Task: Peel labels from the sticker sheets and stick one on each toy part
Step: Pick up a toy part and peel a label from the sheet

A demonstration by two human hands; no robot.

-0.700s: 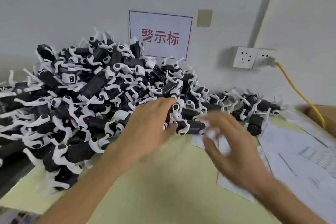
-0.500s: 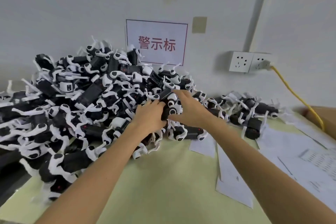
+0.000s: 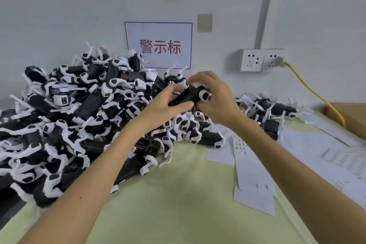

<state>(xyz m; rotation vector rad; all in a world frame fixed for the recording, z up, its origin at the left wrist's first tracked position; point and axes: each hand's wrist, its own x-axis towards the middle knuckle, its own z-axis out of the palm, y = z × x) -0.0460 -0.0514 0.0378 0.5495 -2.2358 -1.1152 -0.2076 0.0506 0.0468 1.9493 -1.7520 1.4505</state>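
Black toy part (image 3: 190, 96): dark plastic barrel with a rounded white cap, held just above the pile (image 3: 79, 115).
Axis: long way runs lower-left to upper-right, cap end higher.
Left hand (image 3: 162, 107): fingers curled round the lower end.
Right hand (image 3: 215, 101): fingers wrapped over the cap end.
Sticker sheets (image 3: 251, 174): flat on the table (image 3: 178, 214), right of the pile.

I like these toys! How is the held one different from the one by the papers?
The held toy part is raised, gripped by the left hand and right hand; the lying toy part, beside the sheets, rests untouched on the table. The held one tilts; the other lies flat. Both are black and white.
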